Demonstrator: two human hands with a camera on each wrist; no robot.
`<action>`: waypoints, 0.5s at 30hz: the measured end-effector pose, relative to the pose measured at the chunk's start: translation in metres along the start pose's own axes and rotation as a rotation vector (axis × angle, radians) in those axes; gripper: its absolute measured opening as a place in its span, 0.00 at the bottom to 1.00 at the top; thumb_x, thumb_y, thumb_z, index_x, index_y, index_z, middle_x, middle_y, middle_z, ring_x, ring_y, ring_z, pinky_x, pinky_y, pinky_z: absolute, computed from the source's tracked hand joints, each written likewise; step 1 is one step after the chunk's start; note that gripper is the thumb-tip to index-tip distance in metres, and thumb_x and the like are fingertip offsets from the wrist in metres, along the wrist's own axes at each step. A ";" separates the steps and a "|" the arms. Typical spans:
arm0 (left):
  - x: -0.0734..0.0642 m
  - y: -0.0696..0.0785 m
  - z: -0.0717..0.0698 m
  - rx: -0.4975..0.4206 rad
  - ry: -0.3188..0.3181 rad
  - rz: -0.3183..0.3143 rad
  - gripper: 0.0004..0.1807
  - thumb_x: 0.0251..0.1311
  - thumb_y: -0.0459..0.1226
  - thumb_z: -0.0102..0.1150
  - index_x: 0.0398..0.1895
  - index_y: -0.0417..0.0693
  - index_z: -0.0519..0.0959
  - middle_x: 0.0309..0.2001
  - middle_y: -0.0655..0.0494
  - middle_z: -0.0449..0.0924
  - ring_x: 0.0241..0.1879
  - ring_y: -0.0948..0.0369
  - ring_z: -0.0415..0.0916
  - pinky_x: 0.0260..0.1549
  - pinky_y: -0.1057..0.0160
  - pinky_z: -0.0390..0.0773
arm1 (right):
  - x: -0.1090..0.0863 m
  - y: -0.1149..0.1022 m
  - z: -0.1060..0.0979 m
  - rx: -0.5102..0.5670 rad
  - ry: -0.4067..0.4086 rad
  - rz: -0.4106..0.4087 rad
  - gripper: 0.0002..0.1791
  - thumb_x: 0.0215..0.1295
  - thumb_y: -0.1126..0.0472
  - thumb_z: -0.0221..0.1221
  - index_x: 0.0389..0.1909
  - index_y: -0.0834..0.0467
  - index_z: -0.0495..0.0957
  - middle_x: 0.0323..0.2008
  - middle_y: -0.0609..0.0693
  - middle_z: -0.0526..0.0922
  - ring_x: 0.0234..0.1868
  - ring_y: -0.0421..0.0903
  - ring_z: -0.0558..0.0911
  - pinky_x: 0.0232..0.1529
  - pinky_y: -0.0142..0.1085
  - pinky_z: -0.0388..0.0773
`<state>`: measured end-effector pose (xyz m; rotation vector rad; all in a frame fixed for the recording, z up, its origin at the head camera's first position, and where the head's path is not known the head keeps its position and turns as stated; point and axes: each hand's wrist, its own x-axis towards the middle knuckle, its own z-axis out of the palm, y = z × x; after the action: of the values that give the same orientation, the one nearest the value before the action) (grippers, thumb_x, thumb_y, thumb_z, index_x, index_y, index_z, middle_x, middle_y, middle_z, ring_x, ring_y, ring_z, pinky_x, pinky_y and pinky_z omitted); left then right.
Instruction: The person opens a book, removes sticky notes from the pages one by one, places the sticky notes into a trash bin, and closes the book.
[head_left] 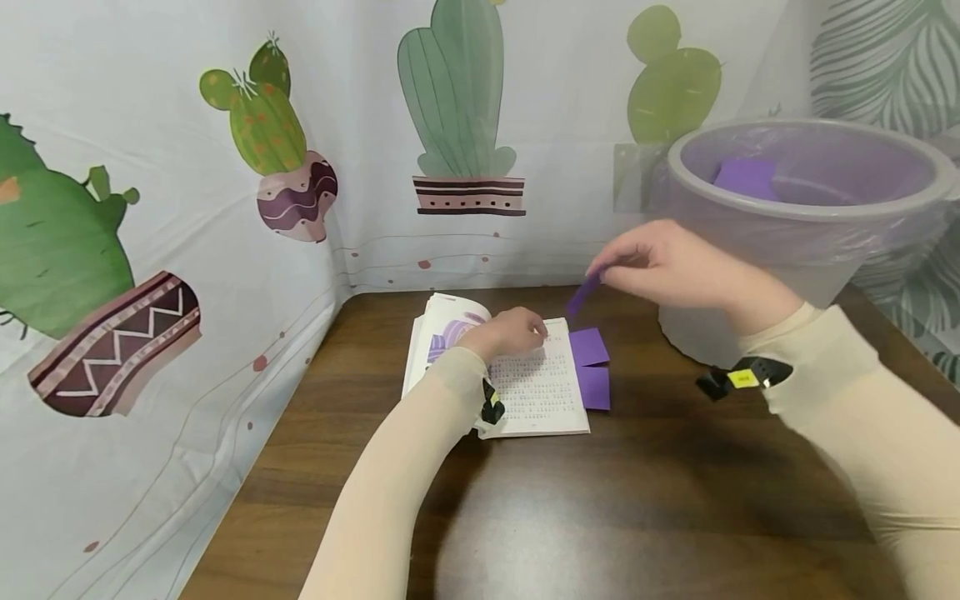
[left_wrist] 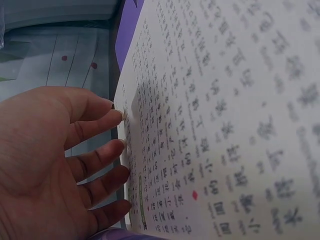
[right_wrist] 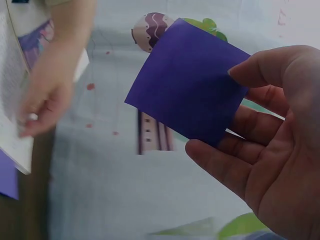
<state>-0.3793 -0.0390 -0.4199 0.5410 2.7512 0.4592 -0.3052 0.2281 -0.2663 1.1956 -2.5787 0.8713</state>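
An open book [head_left: 543, 392] with printed text lies on the wooden table. My left hand [head_left: 510, 332] rests on its page near the top, fingers loosely bent and holding nothing; in the left wrist view the fingertips [left_wrist: 120, 145] touch or nearly touch the paper. Above the table, to the right of the book, my right hand [head_left: 660, 262] pinches a square purple sticky note [right_wrist: 187, 82] between thumb and fingers. Two more purple notes, an upper one [head_left: 589, 347] and a lower one [head_left: 595, 388], stick out from the book's right edge.
At the back right stands a large grey bin [head_left: 750, 275] lined with a clear plastic bag. Inside it a purple paper piece [head_left: 746, 177] shows. A white cloth with cactus prints [head_left: 555, 100] hangs behind and left of the table [head_left: 540, 525].
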 end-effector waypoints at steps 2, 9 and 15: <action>-0.001 0.000 -0.001 0.000 0.000 0.002 0.19 0.70 0.43 0.51 0.59 0.56 0.83 0.65 0.56 0.81 0.71 0.53 0.71 0.72 0.51 0.68 | 0.006 -0.008 -0.016 -0.029 -0.012 -0.030 0.11 0.69 0.64 0.61 0.42 0.47 0.90 0.38 0.41 0.91 0.33 0.34 0.79 0.39 0.27 0.74; -0.002 0.000 0.000 -0.022 -0.009 0.005 0.18 0.71 0.44 0.53 0.59 0.54 0.83 0.64 0.55 0.81 0.68 0.54 0.73 0.70 0.51 0.71 | 0.019 -0.034 -0.070 -0.172 -0.020 -0.027 0.12 0.70 0.61 0.60 0.43 0.44 0.90 0.38 0.43 0.90 0.33 0.35 0.80 0.39 0.26 0.73; -0.002 0.000 0.000 -0.010 0.000 -0.008 0.17 0.70 0.44 0.55 0.58 0.56 0.83 0.64 0.56 0.81 0.67 0.55 0.74 0.68 0.52 0.72 | 0.034 -0.046 -0.109 -0.303 -0.016 0.052 0.14 0.71 0.58 0.56 0.43 0.40 0.90 0.33 0.40 0.89 0.29 0.37 0.77 0.32 0.27 0.69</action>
<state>-0.3772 -0.0401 -0.4192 0.5270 2.7484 0.4710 -0.3033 0.2459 -0.1444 1.0564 -2.6429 0.4559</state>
